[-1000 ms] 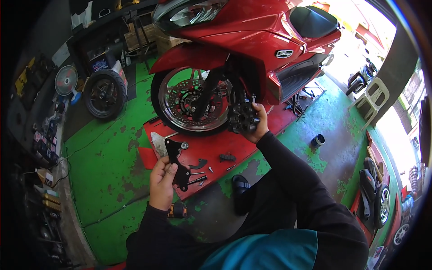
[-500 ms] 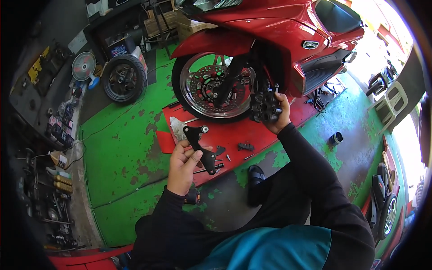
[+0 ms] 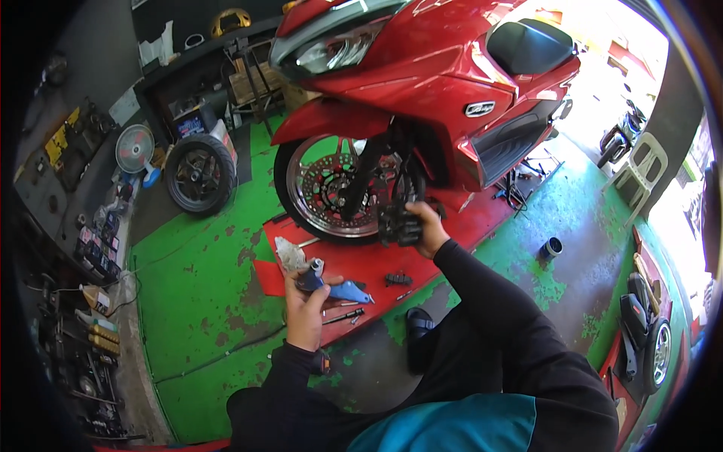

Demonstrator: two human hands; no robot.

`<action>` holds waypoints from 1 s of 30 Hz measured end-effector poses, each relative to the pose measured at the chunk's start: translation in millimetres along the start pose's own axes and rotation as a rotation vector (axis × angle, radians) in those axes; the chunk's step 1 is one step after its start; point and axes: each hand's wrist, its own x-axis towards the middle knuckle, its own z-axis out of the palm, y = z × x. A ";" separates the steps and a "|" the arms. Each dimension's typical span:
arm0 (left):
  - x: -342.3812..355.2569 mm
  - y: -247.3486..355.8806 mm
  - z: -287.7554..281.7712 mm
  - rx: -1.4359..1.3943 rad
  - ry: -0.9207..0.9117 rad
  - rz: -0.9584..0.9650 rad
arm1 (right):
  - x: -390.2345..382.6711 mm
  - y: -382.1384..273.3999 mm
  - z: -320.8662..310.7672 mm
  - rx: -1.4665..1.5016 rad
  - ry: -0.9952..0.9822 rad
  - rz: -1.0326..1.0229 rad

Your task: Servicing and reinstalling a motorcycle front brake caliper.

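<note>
My left hand (image 3: 305, 315) grips a metal bracket (image 3: 348, 291) with a silver boss at one end; it lies tilted, its face glinting bluish. My right hand (image 3: 428, 230) holds a black brake caliper (image 3: 399, 226) beside the front fork (image 3: 364, 179) of a red scooter (image 3: 414, 83). Behind the hands is the front wheel (image 3: 294, 205) with its perforated disc. On the red platform (image 3: 444, 230) below lie a small black part (image 3: 398, 279), a pale crumpled rag (image 3: 291, 255) and several bolts and tools (image 3: 343, 316).
A spare wheel (image 3: 198, 177), a fan (image 3: 135, 151) and cluttered shelves (image 3: 94, 248) line the left. A container (image 3: 552, 248) stands on the green floor at right, with a plastic chair (image 3: 640, 166), removed parts (image 3: 648, 339) and a parked motorbike (image 3: 621, 132) beyond. My sandalled foot (image 3: 419, 325) is below.
The bracket in my left hand has tilted, its face turning from black to glinting bluish. The caliper in my right hand sits lower. The camera view has shifted.
</note>
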 end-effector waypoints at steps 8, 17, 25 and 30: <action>-3.6 -49.6 -35.9 0.240 0.021 -0.052 | -10.4 4.5 10.1 -1.244 0.347 -0.231; -56.4 -52.0 6.0 0.042 0.104 0.008 | 35.0 35.9 -50.7 -1.363 0.566 -0.319; -106.3 -54.7 -23.3 -0.083 0.107 -0.049 | 40.4 35.1 -31.8 -1.334 0.583 -0.234; -122.3 -51.4 -29.5 -0.071 0.161 -0.025 | 39.5 34.2 -27.9 -1.306 0.644 -0.199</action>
